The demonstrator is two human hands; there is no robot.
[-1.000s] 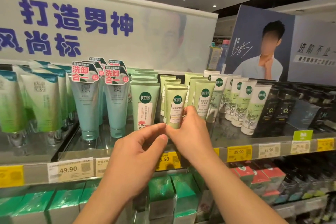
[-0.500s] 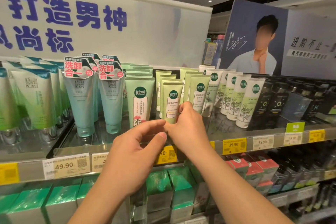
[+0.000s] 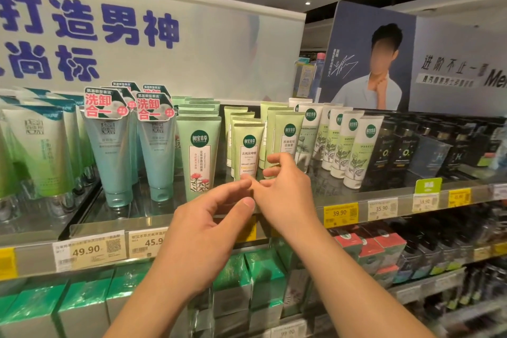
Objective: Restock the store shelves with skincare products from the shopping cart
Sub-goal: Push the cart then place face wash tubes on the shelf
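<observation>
A small light-green tube (image 3: 248, 147) with a dark green round logo stands upright at the front of its row on the upper glass shelf (image 3: 384, 192). My right hand (image 3: 285, 186) hovers just in front of and to the right of it, fingers loosely spread and off the tube. My left hand (image 3: 208, 233) is lower and to the left, fingers relaxed, thumb tip close to the right hand, holding nothing. The tube's base is hidden behind my hands. No cart is in view.
A taller green tube with a red flower (image 3: 199, 155) stands left of the small tube, teal tubes (image 3: 111, 153) further left. White-green tubes (image 3: 359, 153) and dark boxes (image 3: 403, 151) fill the right. Green boxes (image 3: 233, 282) sit on the lower shelf. Price tags (image 3: 89, 250) line the edge.
My right hand let go of the small green tube and drew back with fingers spread; the tube now stands alone. The left hand stayed nearly still.
</observation>
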